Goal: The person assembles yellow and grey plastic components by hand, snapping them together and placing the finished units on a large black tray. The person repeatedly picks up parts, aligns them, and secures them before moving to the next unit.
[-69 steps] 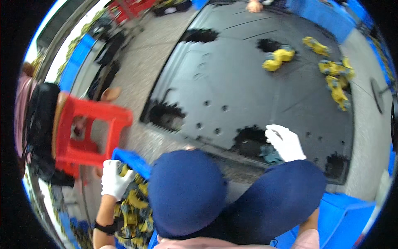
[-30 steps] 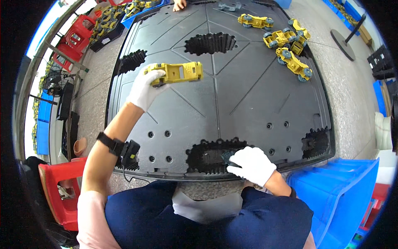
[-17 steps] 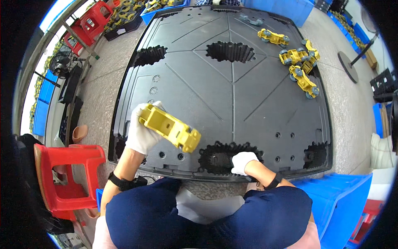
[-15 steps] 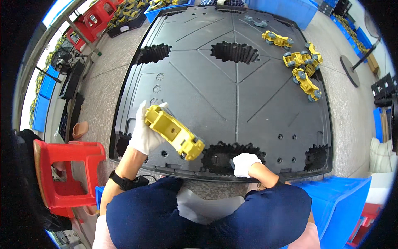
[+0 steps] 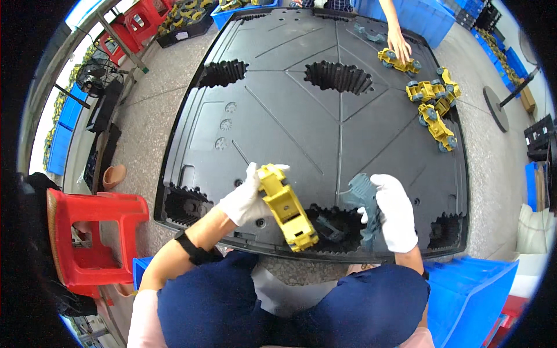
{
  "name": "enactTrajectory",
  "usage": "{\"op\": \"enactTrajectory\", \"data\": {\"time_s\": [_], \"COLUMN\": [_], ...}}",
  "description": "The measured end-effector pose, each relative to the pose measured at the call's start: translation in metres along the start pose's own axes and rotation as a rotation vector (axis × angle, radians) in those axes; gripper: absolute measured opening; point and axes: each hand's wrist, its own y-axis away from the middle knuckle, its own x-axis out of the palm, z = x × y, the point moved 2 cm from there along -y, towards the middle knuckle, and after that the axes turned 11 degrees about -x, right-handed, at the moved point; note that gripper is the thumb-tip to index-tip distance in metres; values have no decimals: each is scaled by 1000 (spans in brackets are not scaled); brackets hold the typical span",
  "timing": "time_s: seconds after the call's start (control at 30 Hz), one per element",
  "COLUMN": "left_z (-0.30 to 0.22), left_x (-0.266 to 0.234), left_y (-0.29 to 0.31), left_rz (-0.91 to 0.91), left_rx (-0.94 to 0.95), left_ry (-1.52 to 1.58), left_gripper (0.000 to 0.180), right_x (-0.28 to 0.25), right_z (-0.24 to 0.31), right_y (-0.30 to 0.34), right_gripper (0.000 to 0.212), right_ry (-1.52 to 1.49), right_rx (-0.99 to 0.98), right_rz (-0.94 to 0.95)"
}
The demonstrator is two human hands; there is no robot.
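My left hand [image 5: 242, 202], in a white glove, grips a yellow toy truck body [image 5: 288, 213] by its upper end, with its hollow bed facing up. A blue-grey plastic part [image 5: 363, 190] is held in my gloved right hand [image 5: 396, 211], close to the truck's right; motion blurs its outline. Below the two hands, a dark scalloped hole [image 5: 346, 227] opens in the black plastic table [image 5: 278, 133]. Another grey piece [image 5: 329, 229] shows inside that hole. Some of my right fingers are hidden behind the glove's back.
Several yellow toy trucks [image 5: 436, 129] with grey wheels lie at the table's right edge. A co-worker's bare hand [image 5: 398, 45] touches the farthest truck [image 5: 387, 58]. More grey parts [image 5: 370, 35] lie nearby. A red stool [image 5: 98, 240] stands left, a blue bin [image 5: 473, 296] at my right.
My right hand has risen from the hole with the blue-grey part. My left hand has brought the truck body rightward and tilted it steeper. A co-worker's hand has reached in at the far right.
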Motion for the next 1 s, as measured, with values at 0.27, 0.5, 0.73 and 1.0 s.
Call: {"op": "enactTrajectory", "data": {"time_s": [0.27,0.5,0.73,1.0], "left_z": [17,9,5,-1], "left_x": [66,104,97,105], "left_y": [-42,-37,-33,-26], "left_rz": [176,97,16,4], "left_rx": [-79,-27,8,92], "left_ry": [-58,-448,-488,-775], "left_gripper": [69,83,84,80], "right_x": [48,27,17,27], "right_z": [-4,-7,10,19], "right_y": [2,13,24,27], "right_gripper": [68,68,61,59], "right_ry": [293,503,503,667], "right_rx": [-91,-378,-448,-535], "right_rz": [184,120,148,188]}}
